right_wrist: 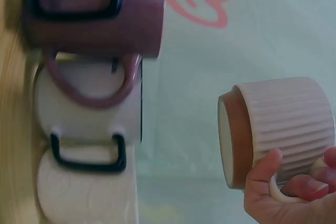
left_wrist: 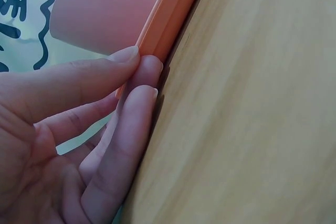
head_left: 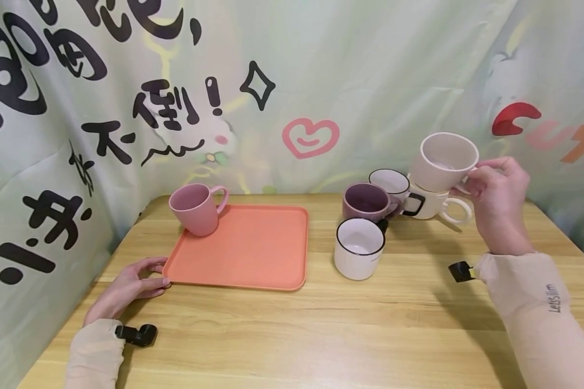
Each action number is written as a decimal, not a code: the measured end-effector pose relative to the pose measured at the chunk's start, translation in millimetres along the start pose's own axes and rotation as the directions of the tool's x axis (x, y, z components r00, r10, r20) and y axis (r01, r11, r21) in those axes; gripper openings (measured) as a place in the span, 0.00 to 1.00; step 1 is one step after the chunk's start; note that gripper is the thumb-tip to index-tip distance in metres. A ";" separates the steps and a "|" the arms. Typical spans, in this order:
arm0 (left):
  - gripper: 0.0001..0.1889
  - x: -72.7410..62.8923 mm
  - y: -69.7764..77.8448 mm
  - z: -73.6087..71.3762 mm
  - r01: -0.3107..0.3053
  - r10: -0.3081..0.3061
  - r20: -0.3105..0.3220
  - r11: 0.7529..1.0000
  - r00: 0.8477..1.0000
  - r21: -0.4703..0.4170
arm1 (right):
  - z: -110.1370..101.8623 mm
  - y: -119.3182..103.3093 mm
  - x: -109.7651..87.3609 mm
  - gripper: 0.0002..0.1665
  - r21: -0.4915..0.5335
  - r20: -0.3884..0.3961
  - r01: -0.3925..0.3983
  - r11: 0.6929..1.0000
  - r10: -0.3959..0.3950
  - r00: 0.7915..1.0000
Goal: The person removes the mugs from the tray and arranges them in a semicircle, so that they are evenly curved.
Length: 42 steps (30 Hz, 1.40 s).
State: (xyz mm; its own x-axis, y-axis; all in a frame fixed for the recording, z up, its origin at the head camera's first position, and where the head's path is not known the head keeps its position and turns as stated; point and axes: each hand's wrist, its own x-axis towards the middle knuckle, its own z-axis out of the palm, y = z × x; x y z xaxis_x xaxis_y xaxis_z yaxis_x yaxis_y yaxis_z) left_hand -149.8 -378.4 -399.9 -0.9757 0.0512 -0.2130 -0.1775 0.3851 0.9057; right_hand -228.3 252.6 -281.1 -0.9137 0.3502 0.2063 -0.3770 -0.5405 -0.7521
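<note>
My right hand [head_left: 498, 197] grips the handle of a pale ribbed mug [head_left: 438, 170], holding it upright above a cream mug [head_left: 424, 204]. In the right wrist view the held mug [right_wrist: 291, 124] shows a brown band near its base and hangs apart from the mugs below. At the near left corner of an orange tray [head_left: 260, 248], my left hand [head_left: 128, 286] pinches the edge between thumb and fingers. The left wrist view shows the tray rim [left_wrist: 168, 19] in that pinch. A pink mug [head_left: 197, 213] stands upright on the tray's far left corner.
Right of the tray, a white black-rimmed mug [head_left: 359, 259] stands in front of a purple mug [head_left: 360, 208]. Another black-rimmed mug [head_left: 391, 183] is behind, beside the cream one. A printed curtain [head_left: 370, 81] hangs along the back of the wooden table [head_left: 282, 340].
</note>
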 end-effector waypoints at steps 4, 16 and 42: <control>0.38 -0.5 0.2 0.0 0.007 -0.007 -0.001 1.000 1.000 0.003 | -13.8 -5.8 3.2 0.12 0.005 -0.028 0.015 1.000 -0.015 0.999; 0.38 0.1 0.5 0.8 0.007 -0.007 -0.001 1.000 1.000 -0.002 | -47.5 -15.4 9.7 0.11 -0.021 -0.095 0.054 0.998 -0.056 0.994; 0.38 1.1 2.9 3.7 -0.003 0.003 0.000 1.000 1.000 -0.018 | -87.1 -16.2 24.2 0.11 -0.190 -0.314 -0.060 0.980 -0.002 0.949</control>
State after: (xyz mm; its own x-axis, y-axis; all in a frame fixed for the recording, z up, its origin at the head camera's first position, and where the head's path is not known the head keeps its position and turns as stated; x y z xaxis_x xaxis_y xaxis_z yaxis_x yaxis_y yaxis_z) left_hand -150.9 -373.8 -398.9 -0.9763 0.0519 -0.2102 -0.1769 0.3683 0.9127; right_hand -231.0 336.4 -318.4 -0.8188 0.5740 0.0011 -0.2854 -0.4054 -0.8684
